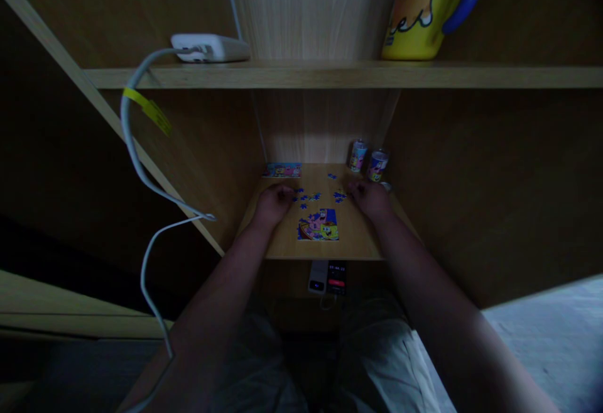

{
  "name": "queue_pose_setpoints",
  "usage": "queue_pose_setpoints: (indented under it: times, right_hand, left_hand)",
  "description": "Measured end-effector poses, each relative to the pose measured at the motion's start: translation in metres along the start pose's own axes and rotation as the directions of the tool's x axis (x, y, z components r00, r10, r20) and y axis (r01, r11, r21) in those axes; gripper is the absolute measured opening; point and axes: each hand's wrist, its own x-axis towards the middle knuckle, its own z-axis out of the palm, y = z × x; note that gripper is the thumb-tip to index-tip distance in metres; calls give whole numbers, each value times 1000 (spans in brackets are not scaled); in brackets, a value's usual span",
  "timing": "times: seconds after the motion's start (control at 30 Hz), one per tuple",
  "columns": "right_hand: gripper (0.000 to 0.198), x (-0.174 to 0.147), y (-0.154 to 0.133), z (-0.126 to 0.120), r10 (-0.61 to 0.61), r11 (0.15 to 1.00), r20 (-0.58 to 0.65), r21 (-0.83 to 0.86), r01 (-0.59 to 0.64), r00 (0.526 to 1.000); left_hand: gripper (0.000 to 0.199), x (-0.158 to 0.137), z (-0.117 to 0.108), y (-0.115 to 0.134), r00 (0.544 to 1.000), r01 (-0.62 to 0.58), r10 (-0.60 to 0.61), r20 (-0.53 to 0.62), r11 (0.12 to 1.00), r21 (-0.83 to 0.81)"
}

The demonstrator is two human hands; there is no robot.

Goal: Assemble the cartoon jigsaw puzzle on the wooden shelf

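Observation:
A partly joined jigsaw puzzle [325, 232] with yellow and pink cartoon figures lies near the front edge of the wooden shelf board [282, 246]. Loose blue-edged puzzle pieces [304, 198] are scattered behind it, beside the curled fingers of my left hand [276, 203]. My right hand [372, 197] rests at the right, its fingers bent in close to another small cluster of puzzle pieces [339, 196]. Both hands look closed, but the dim light hides what is between the fingertips. One more bit of puzzle [332, 176] lies farther back.
Two cartoon-printed cans [358, 155] stand at the back right, a picture card [282, 170] at the back left. Two phones [336, 276] lie below the board. On the upper shelf [311, 77] sit a white charger [221, 49] with a dangling cable [134, 143] and a yellow mug [419, 36].

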Motion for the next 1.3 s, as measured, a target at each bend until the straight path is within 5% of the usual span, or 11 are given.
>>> queue_pose_setpoints:
  times: [0.17, 0.47, 0.67, 1.07, 1.3]
  right_hand:
    - [29, -2, -1, 6, -161, 982, 103, 111, 150, 982]
    - [9, 0, 1, 12, -276, 944, 191, 241, 227, 942]
    - [14, 0, 1, 18, -364, 896, 184, 338, 289, 913]
    - [17, 5, 9, 14, -225, 963, -68, 133, 232, 972]
    - [20, 3, 2, 8, -95, 967, -102, 226, 116, 990]
  left_hand:
    - [13, 1, 1, -3, 1000, 14, -14, 1, 1000, 16]
    - [14, 0, -4, 1, 995, 95, -91, -43, 989, 110]
    - [22, 4, -8, 1, 987, 152, -138, -78, 960, 235]
    - [33, 0, -3, -1, 998, 33, -52, 23, 862, 506]
    - [46, -5, 5, 6, 968, -174, 66, 241, 869, 462]
